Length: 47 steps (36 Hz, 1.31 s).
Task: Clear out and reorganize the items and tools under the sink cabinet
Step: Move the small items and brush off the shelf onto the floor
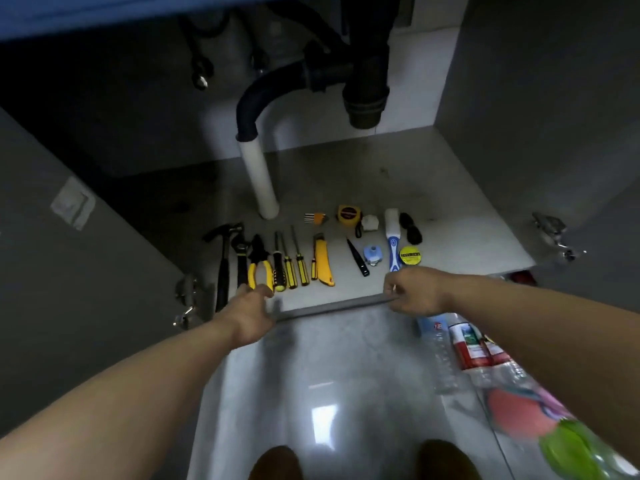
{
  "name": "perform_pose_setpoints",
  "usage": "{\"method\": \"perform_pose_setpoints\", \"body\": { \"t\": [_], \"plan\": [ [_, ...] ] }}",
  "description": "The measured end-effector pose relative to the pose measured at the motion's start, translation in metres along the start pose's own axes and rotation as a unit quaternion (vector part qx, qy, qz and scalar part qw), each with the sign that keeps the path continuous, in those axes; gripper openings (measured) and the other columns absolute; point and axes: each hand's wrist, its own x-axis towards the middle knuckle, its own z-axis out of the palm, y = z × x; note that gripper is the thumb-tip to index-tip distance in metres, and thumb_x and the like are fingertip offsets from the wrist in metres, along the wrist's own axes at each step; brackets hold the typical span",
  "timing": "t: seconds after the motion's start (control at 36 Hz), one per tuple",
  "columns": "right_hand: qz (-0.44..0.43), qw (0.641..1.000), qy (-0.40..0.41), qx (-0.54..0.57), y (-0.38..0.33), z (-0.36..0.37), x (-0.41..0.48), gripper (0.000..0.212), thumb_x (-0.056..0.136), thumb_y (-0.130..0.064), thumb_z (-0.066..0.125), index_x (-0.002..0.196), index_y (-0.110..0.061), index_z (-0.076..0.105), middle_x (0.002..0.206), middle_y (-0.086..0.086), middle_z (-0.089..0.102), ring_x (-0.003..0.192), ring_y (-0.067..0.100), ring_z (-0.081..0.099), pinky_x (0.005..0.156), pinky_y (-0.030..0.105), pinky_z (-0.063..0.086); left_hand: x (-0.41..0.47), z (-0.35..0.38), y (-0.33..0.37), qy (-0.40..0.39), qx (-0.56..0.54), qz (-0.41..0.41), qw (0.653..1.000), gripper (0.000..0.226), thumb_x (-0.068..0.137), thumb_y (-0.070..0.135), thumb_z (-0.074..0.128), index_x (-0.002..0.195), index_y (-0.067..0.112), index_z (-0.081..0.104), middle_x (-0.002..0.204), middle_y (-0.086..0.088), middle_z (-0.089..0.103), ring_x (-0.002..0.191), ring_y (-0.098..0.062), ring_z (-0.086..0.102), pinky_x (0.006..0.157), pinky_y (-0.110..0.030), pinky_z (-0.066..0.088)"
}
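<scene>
Tools lie in a row on the cabinet floor (450,230): a hammer (223,265), black pliers (241,254), yellow-handled pliers (258,263), three screwdrivers (289,263), a yellow utility knife (322,261), a hex key set (315,217), a tape measure (349,213), a blue-and-white brush (393,237), a yellow tape roll (409,255). My left hand (251,313) curls over the floor's front edge (332,306), thumb beside the yellow pliers' handles. My right hand (414,292) curls over the same edge just below the brush handle.
A white pipe (259,178) and black drain trap (363,84) hang over the back of the cabinet. Open doors with hinges (187,299) stand at both sides. Plastic bottles and packaged items (485,358) lie on the glossy floor at right. My shoes (277,462) show below.
</scene>
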Motion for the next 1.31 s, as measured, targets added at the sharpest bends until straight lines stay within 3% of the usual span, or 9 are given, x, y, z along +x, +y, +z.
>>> {"method": "perform_pose_setpoints", "body": {
  "t": [0.17,0.31,0.56,0.75,0.86,1.0,1.11,1.19,1.31],
  "plan": [
    [0.098,0.994,0.049,0.018,0.031,0.009,0.036,0.023,0.095,-0.021,0.051,0.113,-0.007,0.056,0.118,0.015,0.052,0.108,0.032,0.055,0.091,0.031,0.044,0.045,0.021,0.006,0.079,-0.014,0.053,0.995,0.056,0.094,0.025,0.060,0.147,0.028,0.042,0.153,-0.008,0.029,0.139,-0.031,0.039,0.112,-0.042,0.040],
    [0.236,0.957,0.125,0.117,0.061,0.009,0.060,0.073,0.080,-0.027,0.073,0.141,-0.018,0.034,0.131,0.016,0.036,0.104,0.040,0.060,0.091,0.042,0.054,0.083,0.029,0.034,0.162,0.052,0.143,0.975,0.058,0.090,0.030,0.064,0.146,0.032,0.045,0.136,-0.004,0.046,0.126,-0.030,0.046,0.103,-0.041,0.041],
    [0.204,0.955,0.188,0.109,0.085,0.030,0.104,0.062,0.075,-0.031,0.078,0.127,-0.026,0.046,0.121,0.010,0.043,0.090,0.032,0.059,0.089,0.040,0.052,0.136,0.056,0.105,0.126,0.023,0.246,0.961,0.068,0.092,0.026,0.064,0.153,0.030,0.034,0.142,-0.004,0.040,0.131,-0.028,0.040,0.106,-0.042,0.039],
    [0.221,0.892,0.357,0.164,0.107,0.011,0.110,0.039,0.083,-0.033,0.067,0.109,-0.027,0.039,0.109,0.004,0.049,0.094,0.028,0.055,0.077,0.046,0.055,0.144,0.080,0.143,0.177,-0.063,0.231,0.955,0.061,0.090,0.024,0.065,0.148,0.025,0.044,0.137,-0.005,0.047,0.127,-0.027,0.044,0.106,-0.041,0.040],
    [0.256,0.895,0.318,0.180,0.118,-0.011,0.126,0.023,0.090,-0.023,0.047,0.112,-0.020,0.041,0.107,0.013,0.053,0.100,0.035,0.050,0.075,0.044,0.043,0.141,0.080,0.153,0.203,-0.079,0.230,0.948,0.053,0.091,0.021,0.065,0.142,0.019,0.050,0.136,-0.007,0.047,0.128,-0.028,0.043,0.105,-0.043,0.040],
    [0.306,0.874,0.282,0.252,0.124,-0.017,0.146,0.039,0.093,-0.040,0.043,0.124,-0.017,0.044,0.120,0.016,0.049,0.103,0.038,0.055,0.088,0.048,0.050,0.139,0.079,0.160,0.250,-0.139,0.212,0.934,0.043,0.088,0.014,0.069,0.130,0.012,0.058,0.131,-0.012,0.052,0.123,-0.030,0.047,0.098,-0.041,0.043],
    [0.316,0.891,0.242,0.218,0.131,-0.010,0.150,0.062,0.085,-0.064,0.057,0.125,-0.017,0.046,0.111,0.011,0.054,0.096,0.030,0.059,0.070,0.038,0.051,0.137,0.081,0.164,0.268,-0.176,0.199,0.926,0.038,0.086,0.011,0.070,0.123,0.011,0.060,0.126,-0.011,0.053,0.117,-0.029,0.049,0.093,-0.043,0.046],
    [0.314,0.910,0.203,0.180,0.135,-0.002,0.151,0.049,0.087,-0.054,0.065,0.111,-0.012,0.058,0.094,0.007,0.061,0.083,0.022,0.061,0.061,0.031,0.046,0.135,0.083,0.168,0.266,-0.219,0.192,0.919,0.033,0.087,0.008,0.069,0.118,0.010,0.060,0.120,-0.011,0.054,0.113,-0.028,0.052,0.092,-0.043,0.048],
    [0.333,0.859,0.276,0.273,0.129,0.003,0.138,0.027,0.092,-0.037,0.065,0.095,-0.010,0.065,0.084,0.007,0.063,0.069,0.021,0.057,0.053,0.025,0.038,0.131,0.083,0.177,0.247,-0.295,0.191,0.903,0.023,0.090,0.007,0.067,0.111,0.011,0.061,0.110,-0.006,0.057,0.097,-0.018,0.058,0.082,-0.022,0.049]
  ]
}}
